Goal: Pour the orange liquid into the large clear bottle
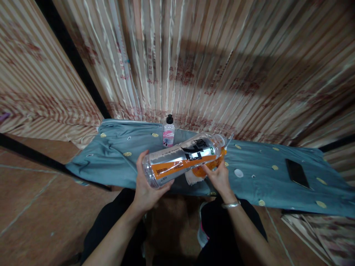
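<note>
A large clear plastic bottle (180,157) with a silver and orange label is tilted over the cloth, its open-looking neck pointing up to the right. My left hand (148,190) is wrapped round its base. My right hand (220,177) is closed near the neck, gripping an orange see-through container (203,170) that is partly hidden behind the bottle. Below it a whitish piece (192,178) shows; I cannot tell whether it belongs to the container. A small pump-top bottle (168,135) with a pink label and black top stands behind the large bottle.
Teal patterned cloth (116,162) covers the narrow table. On its right lie a white round disc (238,173), perhaps a cap, and a black phone (297,173). A striped curtain (194,74) hangs right behind. Dark metal poles (80,70) stand at the left.
</note>
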Demonstrator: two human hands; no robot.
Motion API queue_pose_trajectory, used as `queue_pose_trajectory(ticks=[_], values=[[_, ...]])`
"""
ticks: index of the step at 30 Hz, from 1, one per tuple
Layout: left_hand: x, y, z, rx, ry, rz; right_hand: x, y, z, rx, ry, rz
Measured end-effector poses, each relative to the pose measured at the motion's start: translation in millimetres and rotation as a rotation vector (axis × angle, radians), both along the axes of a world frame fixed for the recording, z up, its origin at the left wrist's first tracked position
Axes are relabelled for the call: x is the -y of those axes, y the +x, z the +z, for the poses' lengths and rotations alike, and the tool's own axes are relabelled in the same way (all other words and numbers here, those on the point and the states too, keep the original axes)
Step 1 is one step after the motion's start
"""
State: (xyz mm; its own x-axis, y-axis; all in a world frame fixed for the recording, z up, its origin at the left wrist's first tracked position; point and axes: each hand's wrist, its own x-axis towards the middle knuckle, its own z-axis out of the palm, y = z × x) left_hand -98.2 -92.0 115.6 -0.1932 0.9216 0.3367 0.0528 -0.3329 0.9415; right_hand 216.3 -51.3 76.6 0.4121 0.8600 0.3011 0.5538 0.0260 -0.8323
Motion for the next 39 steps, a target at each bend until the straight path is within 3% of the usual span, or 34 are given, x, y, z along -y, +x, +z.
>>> queue_pose_trajectory(ticks=[39], values=[[0.6,-1.6,-1.4,-0.054,0.023,0.009,-0.1,0.4,-1.8,0.028,0.031,-0.005]])
